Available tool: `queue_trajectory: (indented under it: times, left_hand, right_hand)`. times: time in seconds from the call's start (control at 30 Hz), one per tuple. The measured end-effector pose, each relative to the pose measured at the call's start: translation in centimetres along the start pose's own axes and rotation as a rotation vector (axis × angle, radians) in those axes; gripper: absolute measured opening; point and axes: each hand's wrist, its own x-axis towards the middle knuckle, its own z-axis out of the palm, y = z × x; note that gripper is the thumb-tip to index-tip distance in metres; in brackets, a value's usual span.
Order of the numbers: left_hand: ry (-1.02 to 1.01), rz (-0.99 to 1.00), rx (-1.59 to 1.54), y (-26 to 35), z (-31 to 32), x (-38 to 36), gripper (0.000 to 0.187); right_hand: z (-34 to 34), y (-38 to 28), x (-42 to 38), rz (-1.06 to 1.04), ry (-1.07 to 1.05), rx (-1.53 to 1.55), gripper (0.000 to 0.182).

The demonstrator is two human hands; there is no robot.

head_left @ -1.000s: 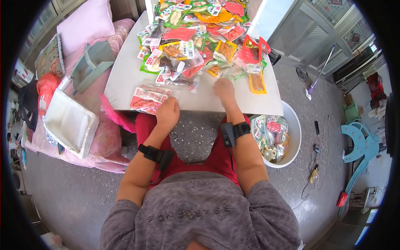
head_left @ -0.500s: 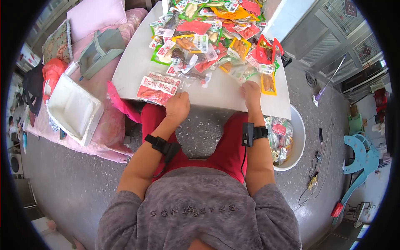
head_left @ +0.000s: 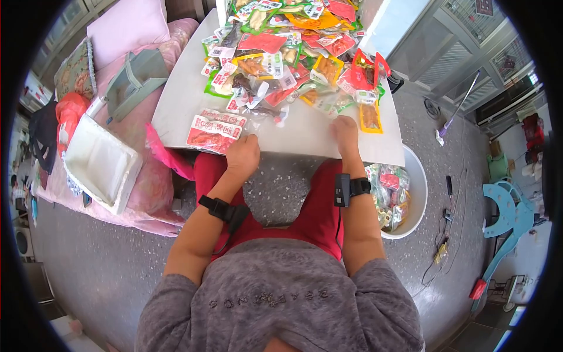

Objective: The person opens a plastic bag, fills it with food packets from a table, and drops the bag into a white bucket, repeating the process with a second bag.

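While two red-and-white packets [head_left: 212, 134] lie overlapped just left of and slightly beyond the left hand [head_left: 243, 155], that hand rests at the near edge of the table [head_left: 299, 141]. Its fingers are bent in toward the packets' right edge; contact seems likely, but whether they pinch the film cannot be told. Right hand [head_left: 345, 130]: over the tabletop, well apart from the left, fingers curled in narrow; any hold is hidden by the back of the hand.

Beyond the right hand, near its fingers, lies a clear pouch [head_left: 322, 100]; just to its right, a yellow-edged pouch [head_left: 370, 119]. Past both hands spreads a mixed pile of pouches [head_left: 262, 42]. Right of the right hand and nearer the body, a white tub [head_left: 420, 202] holds further packets [head_left: 390, 182]. Far left of the left hand, a white foam box [head_left: 99, 161].

Step in hand, as judged: handling of pouches at the table edge. Next move, as judged: calls for fingertips on a free film edge, clear of neighbouring pouches.
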Motion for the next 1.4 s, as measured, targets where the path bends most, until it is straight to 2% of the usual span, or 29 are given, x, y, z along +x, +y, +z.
queue_trajectory:
  times: [0.6,0.8,1.03,1.4]
  left_hand:
    - [-0.034,-0.031,-0.01,-0.2,-0.1,0.2,0.006]
    - [-0.043,-0.007,-0.04,-0.4,-0.1,0.2,0.006]
    - [-0.072,0.001,-0.011,-0.5,-0.2,0.4,0.007]
    - [-0.086,0.031,-0.024,-0.6,-0.2,0.5,0.008]
  right_hand:
    - [0.5,0.0,-0.8,-0.046,0.018,-0.063,0.018]
    - [0.2,0.3,-1.0,-0.1,-0.025,-0.178,0.02]
    - [-0.1,0.2,-1.0,-0.065,-0.009,-0.037,0.014]
    - [-0.4,0.0,-0.9,-0.063,-0.054,-0.101,0.016]
